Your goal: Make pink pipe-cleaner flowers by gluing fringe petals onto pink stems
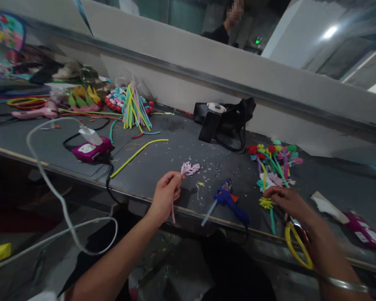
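Pink fuzzy flower (192,168), looped petals, thin stem: left of the blue glue gun (235,207), above the counter (150,171). Left hand (165,196): pinched on the pink fuzzy flower, just under the petals; best kept light, loops uncrushed. Right hand (296,205): right of the glue gun, fingers curved at a spiky yellow flower (265,203); grip cannot be told. Glue stick (209,213): translucent, rigid, protruding from the gun.

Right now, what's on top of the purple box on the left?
A white plug sits on the purple box, with a white cord running from it. The bit of the top under the plug is covered, so I can't see it.
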{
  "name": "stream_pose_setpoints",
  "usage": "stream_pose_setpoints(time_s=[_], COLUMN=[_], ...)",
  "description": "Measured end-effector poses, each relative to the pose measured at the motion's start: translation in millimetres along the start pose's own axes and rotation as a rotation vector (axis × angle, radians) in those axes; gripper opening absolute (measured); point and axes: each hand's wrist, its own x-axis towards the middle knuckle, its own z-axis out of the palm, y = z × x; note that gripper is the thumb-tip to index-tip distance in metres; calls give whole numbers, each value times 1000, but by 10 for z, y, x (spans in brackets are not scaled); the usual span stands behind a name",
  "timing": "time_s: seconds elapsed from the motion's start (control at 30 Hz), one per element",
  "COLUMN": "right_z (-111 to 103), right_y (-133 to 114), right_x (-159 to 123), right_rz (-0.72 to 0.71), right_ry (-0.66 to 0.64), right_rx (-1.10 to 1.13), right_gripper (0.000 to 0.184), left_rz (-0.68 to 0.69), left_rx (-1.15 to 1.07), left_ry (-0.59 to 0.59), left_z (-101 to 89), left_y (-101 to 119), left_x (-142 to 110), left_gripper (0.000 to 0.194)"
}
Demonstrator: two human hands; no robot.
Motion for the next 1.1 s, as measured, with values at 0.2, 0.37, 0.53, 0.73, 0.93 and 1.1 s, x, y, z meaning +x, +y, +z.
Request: stream_pose_setpoints(time_s=[0.2,0.37,0.53,0.73,0.93,1.1], right_z=[84,65,80,399,819,966], right_y=[-136,-279,-722,-1519,-1938,-2058], right_x=[-133,-61,154,549,971,1062], right_rz=[-52,-128,-218,-366,-386,-348], right_ry=[95,217,191,55,-101,-83], right_rx=[6,-12,3,95,-89,-164], right_gripper=[27,27,23,19,18,16], left_rz=[5,13,14,3,9,5], left_rx=[4,5,0,0,-4,6], left_ry=[7,5,-6,-8,-16,-12], left_z=[4,-6,-8,-6,-18,-20], left_y=[-5,-13,-9,-10,-25,-18], left_x=[3,8,2,-4,9,7], left_gripper=[23,23,23,25,26,26])
